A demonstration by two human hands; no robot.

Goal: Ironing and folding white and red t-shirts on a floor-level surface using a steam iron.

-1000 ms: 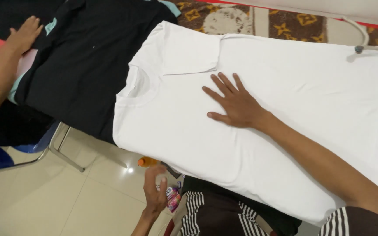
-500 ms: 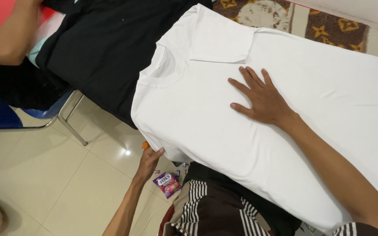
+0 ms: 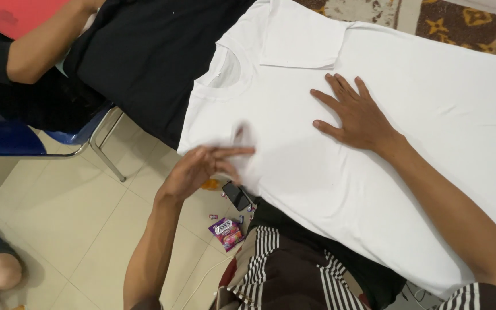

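A white t-shirt [image 3: 409, 138] lies spread flat on the table, collar to the left, with its far sleeve folded in over the chest. My right hand [image 3: 357, 115] rests on its middle, palm down and fingers apart. My left hand [image 3: 205, 166], blurred by motion, is at the shirt's near left edge, its fingers pinching the near sleeve and lifting it onto the chest. A black garment [image 3: 144, 51] lies just left of the collar, partly under the white shirt.
Another person's forearm [image 3: 47, 46] rests on the black garment at top left, above a blue chair [image 3: 7, 138]. On the tiled floor lie a dark phone [image 3: 237, 195] and a pink packet [image 3: 227, 232]. A brown patterned cloth [image 3: 460, 23] shows at the far edge.
My left hand has come up from the floor side, taken the hanging near sleeve and carried it up over the shirt's edge. My right hand stays flat. The view has shifted left.
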